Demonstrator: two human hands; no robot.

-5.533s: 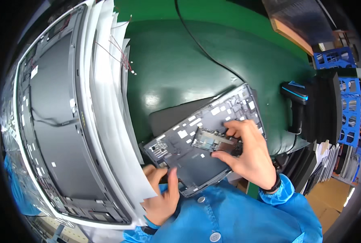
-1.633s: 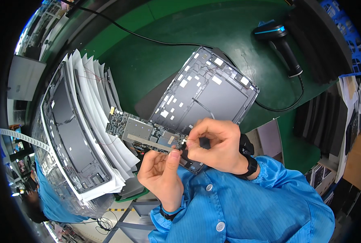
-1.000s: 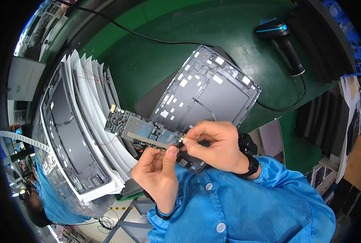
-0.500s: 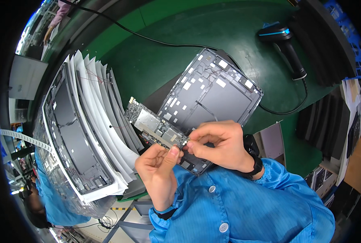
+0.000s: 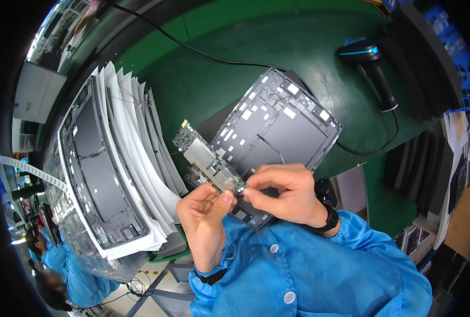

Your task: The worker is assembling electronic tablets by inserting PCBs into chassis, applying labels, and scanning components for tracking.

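A long, narrow circuit board [image 5: 199,151] with silver shields and small parts slants over the lower left of a dark grey device housing [image 5: 248,140]. My left hand [image 5: 206,214] grips its near end between thumb and fingers. At that same end, the fingertips of my right hand [image 5: 290,193] are pinched together against the corner by a small pale part. Whatever lies between those fingertips is too small to make out. The housing rests open side up and tilted on the table, with white stickers and a black ribbon cable inside.
On the left stands a stack of similar housings [image 5: 95,164] parted by white sheets [image 5: 132,153]. A black barcode scanner [image 5: 374,74] lies at the far right of the green table [image 5: 214,31], its cord curving below. Dark foam sheets [image 5: 419,174] are at the right. People in blue work behind the stack.
The circuit board has turned slightly more upright, its far end shifting right. Both hands keep their hold near its close end. The whole view has shifted a little.
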